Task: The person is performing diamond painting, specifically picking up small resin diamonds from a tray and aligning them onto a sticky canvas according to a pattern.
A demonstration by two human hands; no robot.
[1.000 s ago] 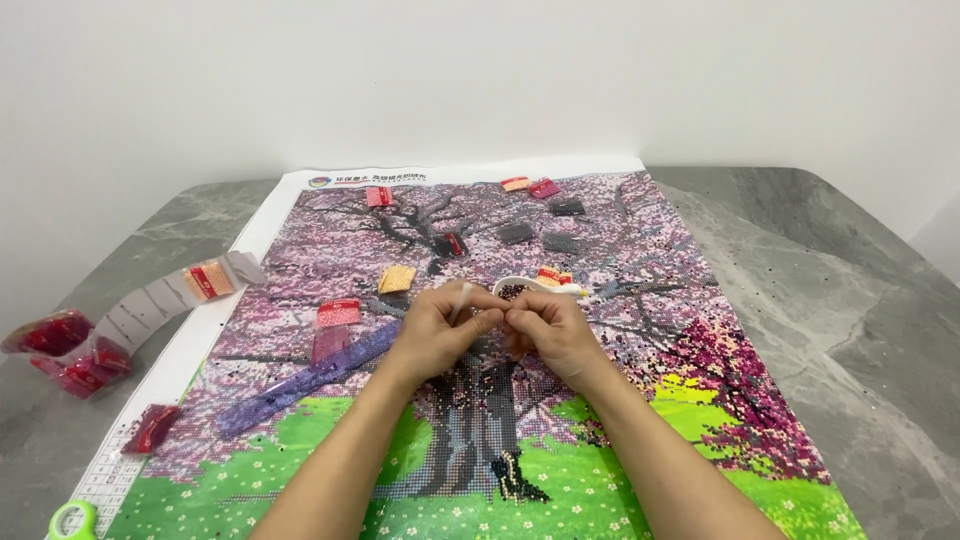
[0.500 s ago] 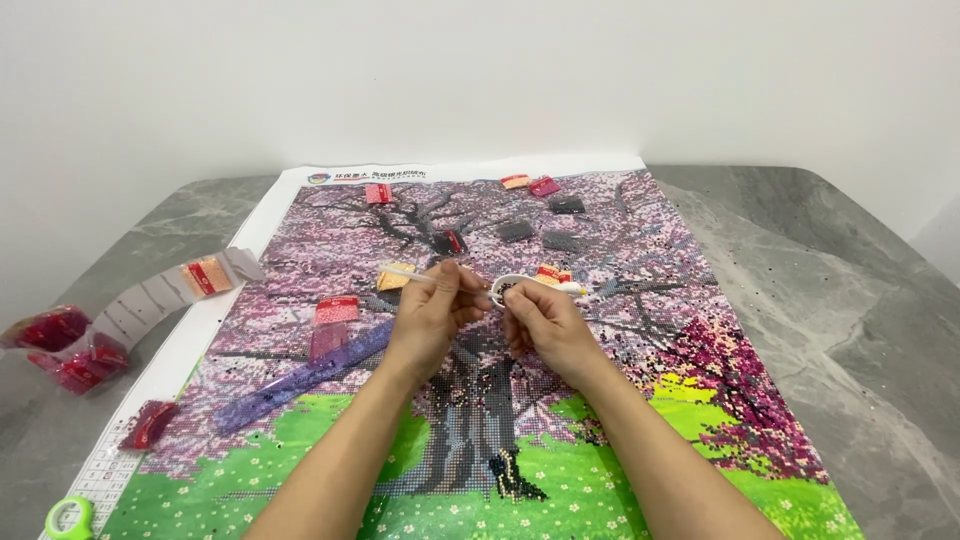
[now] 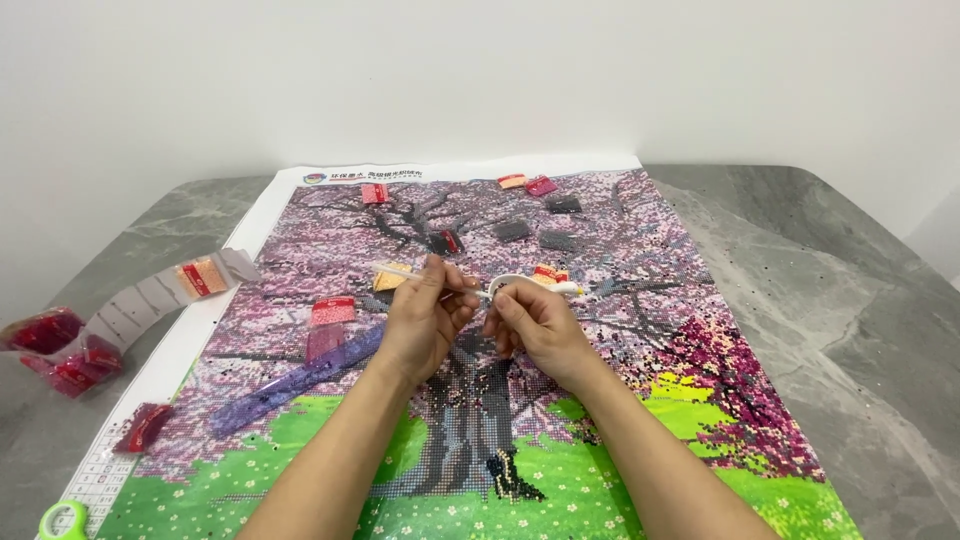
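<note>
A large bead-painting canvas [image 3: 620, 330] of a pink blossom tree over green grass lies on the grey table. My left hand [image 3: 425, 315] holds a thin pale applicator pen [image 3: 400, 271] that points left and up. My right hand [image 3: 535, 320] pinches a small white tray [image 3: 545, 287] just above the canvas middle. The two hands almost touch over the dark tree trunk [image 3: 470, 400]. Small bead bags lie around them: a pink one [image 3: 332, 311], an orange one [image 3: 388, 281] and an orange-red one [image 3: 550, 272].
Red bead bags [image 3: 55, 345] sit at the table's left edge, beside a white strip with an orange bag [image 3: 200, 278]. A purple ruler [image 3: 295, 380] lies on the canvas. Dark bags [image 3: 535, 232] and red ones [image 3: 375, 193] lie near the top. A green tool [image 3: 62, 520] shows at bottom left.
My left hand has lifted and turned, bringing the pen up and pointing left. My right hand has stayed close by with the white tray.
</note>
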